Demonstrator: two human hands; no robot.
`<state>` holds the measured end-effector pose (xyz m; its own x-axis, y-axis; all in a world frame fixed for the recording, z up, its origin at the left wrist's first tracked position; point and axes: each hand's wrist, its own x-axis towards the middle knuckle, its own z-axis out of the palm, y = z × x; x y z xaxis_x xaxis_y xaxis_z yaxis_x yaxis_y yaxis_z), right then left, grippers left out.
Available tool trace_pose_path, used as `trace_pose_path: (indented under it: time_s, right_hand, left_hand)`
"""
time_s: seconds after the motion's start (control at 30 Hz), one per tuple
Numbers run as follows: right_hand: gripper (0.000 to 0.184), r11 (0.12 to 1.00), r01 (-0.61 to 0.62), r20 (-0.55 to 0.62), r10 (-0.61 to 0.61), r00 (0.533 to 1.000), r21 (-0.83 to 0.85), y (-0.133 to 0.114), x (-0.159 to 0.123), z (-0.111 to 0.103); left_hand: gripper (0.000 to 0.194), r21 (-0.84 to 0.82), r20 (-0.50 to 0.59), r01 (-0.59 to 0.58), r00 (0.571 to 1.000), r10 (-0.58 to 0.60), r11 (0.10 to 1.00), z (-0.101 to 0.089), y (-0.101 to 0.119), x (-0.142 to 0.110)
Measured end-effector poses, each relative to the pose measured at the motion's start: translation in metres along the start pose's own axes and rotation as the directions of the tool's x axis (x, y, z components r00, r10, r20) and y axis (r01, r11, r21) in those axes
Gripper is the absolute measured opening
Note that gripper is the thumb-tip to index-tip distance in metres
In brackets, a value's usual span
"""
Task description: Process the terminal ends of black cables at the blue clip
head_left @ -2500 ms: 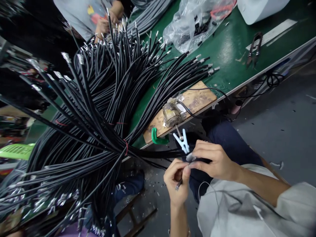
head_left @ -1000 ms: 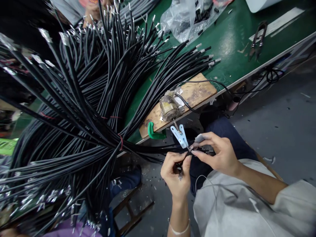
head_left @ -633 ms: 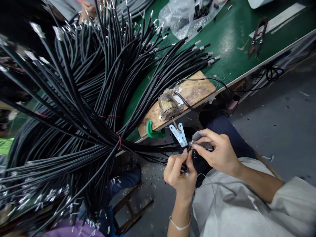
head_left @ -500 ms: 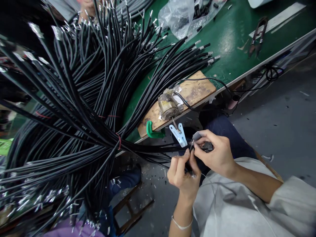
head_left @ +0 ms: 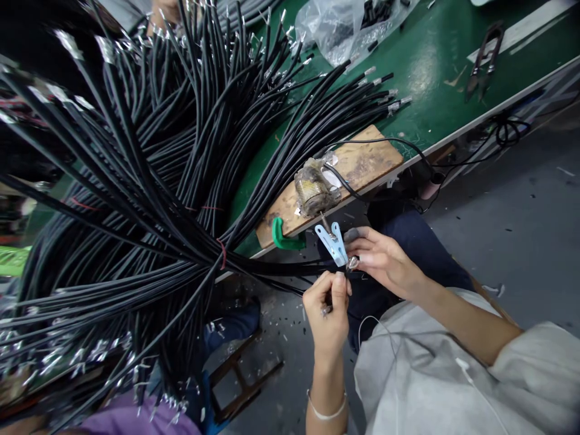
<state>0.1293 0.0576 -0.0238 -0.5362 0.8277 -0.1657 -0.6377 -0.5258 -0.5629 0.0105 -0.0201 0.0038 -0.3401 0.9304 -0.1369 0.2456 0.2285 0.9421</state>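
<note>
A large bundle of black cables [head_left: 149,199] with metal-tipped ends fans out over the green table [head_left: 421,84], tied with a red band [head_left: 222,254]. My left hand [head_left: 327,317] is closed, pinching one cable end. My right hand [head_left: 383,260] is closed too, its fingertips pinching a small metal tip of the same cable just under a light blue clip [head_left: 333,241]. That clip hangs from a small taped motor [head_left: 312,190] mounted on a wooden board [head_left: 357,166].
A green clamp [head_left: 284,238] holds the board to the table edge. A clear plastic bag [head_left: 348,27] of small parts and snips [head_left: 484,57] lie on the table. Another person's hand [head_left: 163,11] works at the far side. Grey floor lies to the right.
My right hand has moved up to the blue clip with the metal tip. My left hand has stayed just below it, shifting its pinch on the cable. The view has shifted slightly.
</note>
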Motion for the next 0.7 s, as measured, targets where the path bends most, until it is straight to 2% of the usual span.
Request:
trace_pose_path:
  time_s: [0.1,0.17,0.23,0.27,0.3,0.33,0.4,0.47,0.5,0.53,0.6,0.7]
  right_hand:
    - [0.04,0.988,-0.005,0.098,0.021,0.995,-0.157,-0.004,0.002,-0.003]
    - [0.034,0.956,0.008,0.042,0.004,0.999,-0.292,-0.005,0.001,-0.002]
    - [0.029,0.884,0.096,-0.071,-0.144,0.987,-0.457,-0.001,-0.004,0.001]
    - [0.025,0.81,0.166,-0.102,-0.267,0.958,-0.562,0.001,-0.007,0.003]
    - [0.02,0.699,0.252,-0.084,-0.409,0.909,-0.669,0.004,-0.011,0.004]
    - [0.014,0.551,0.348,-0.011,-0.544,0.839,-0.759,0.007,-0.014,0.005]
    - [0.016,0.202,0.519,0.238,-0.713,0.659,-0.831,0.012,-0.02,0.004]
    - [0.025,-0.078,0.617,0.47,-0.724,0.505,-0.783,0.014,-0.022,0.001]
    - [0.026,-0.168,0.635,0.544,-0.701,0.461,-0.754,0.015,-0.022,-0.001]
    - [0.026,-0.224,0.639,0.591,-0.673,0.444,-0.735,0.015,-0.022,-0.003]
    - [0.023,-0.251,0.643,0.621,-0.644,0.447,-0.723,0.016,-0.022,-0.005]
    - [0.027,-0.133,0.665,0.557,-0.678,0.48,-0.735,0.017,-0.025,-0.005]
  left_hand:
    - [0.045,-0.076,0.079,0.073,0.995,-0.067,0.994,-0.005,0.001,0.003]
    - [0.039,-0.098,0.113,0.061,0.992,-0.05,0.993,-0.007,-0.001,0.005]
    - [0.029,-0.071,0.085,-0.025,0.996,0.031,0.997,-0.007,-0.003,0.006]
    - [0.025,-0.034,0.042,-0.089,0.995,0.091,0.995,-0.006,-0.003,0.005]
    - [0.021,0.026,-0.016,-0.156,0.988,0.156,0.987,-0.004,-0.003,0.004]
    - [0.018,0.106,-0.076,-0.221,0.97,0.229,0.97,-0.001,-0.003,0.003]
    - [0.011,0.301,-0.169,-0.318,0.91,0.379,0.899,0.005,0.0,-0.002]
    - [0.007,0.471,-0.197,-0.359,0.847,0.493,0.806,0.011,0.003,-0.006]
    - [0.007,0.531,-0.197,-0.367,0.823,0.532,0.764,0.013,0.005,-0.007]
    - [0.007,0.575,-0.195,-0.371,0.803,0.563,0.729,0.015,0.006,-0.009]
    - [0.007,0.621,-0.193,-0.374,0.779,0.596,0.689,0.016,0.006,-0.009]
    - [0.008,0.624,-0.199,-0.376,0.771,0.605,0.685,0.015,0.005,-0.008]
